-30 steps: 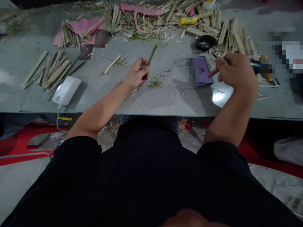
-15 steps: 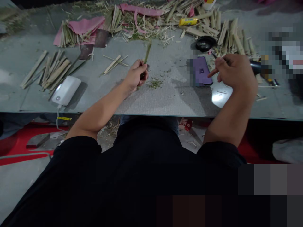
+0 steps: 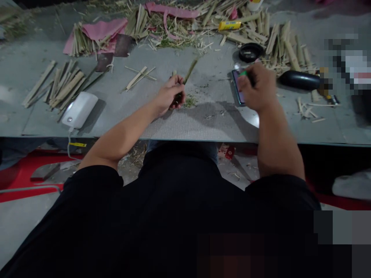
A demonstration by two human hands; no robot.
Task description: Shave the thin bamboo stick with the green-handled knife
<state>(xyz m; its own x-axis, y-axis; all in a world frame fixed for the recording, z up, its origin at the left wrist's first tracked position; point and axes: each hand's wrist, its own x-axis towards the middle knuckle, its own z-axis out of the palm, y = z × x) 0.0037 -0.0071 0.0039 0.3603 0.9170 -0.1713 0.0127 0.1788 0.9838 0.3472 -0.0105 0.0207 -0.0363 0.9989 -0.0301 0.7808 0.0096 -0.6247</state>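
Observation:
Near the middle of the table, my left hand (image 3: 171, 95) is closed around a greenish plant strip (image 3: 191, 70), whose upper end points up and to the right. Beneath and beside it lie green shreds (image 3: 189, 101). My right hand (image 3: 257, 87) is closed over the phone (image 3: 238, 90), gripping a small object with a green part (image 3: 244, 73); motion blur hides its exact shape. The phone lies flat, partly covered by that hand. A round black dish (image 3: 251, 52) sits just behind it.
A white device (image 3: 80, 110) with a cable and bundled strips (image 3: 65, 85) lie at left. Crossed strips (image 3: 140, 78) are left of centre. Behind are pink cloth (image 3: 106, 30), a yellow tube (image 3: 229, 25) and heaped stalks. A black rounded object (image 3: 300, 80) lies at right.
My right hand has moved left over the phone, now with something green showing in it. The strip in my left hand has tilted further right.

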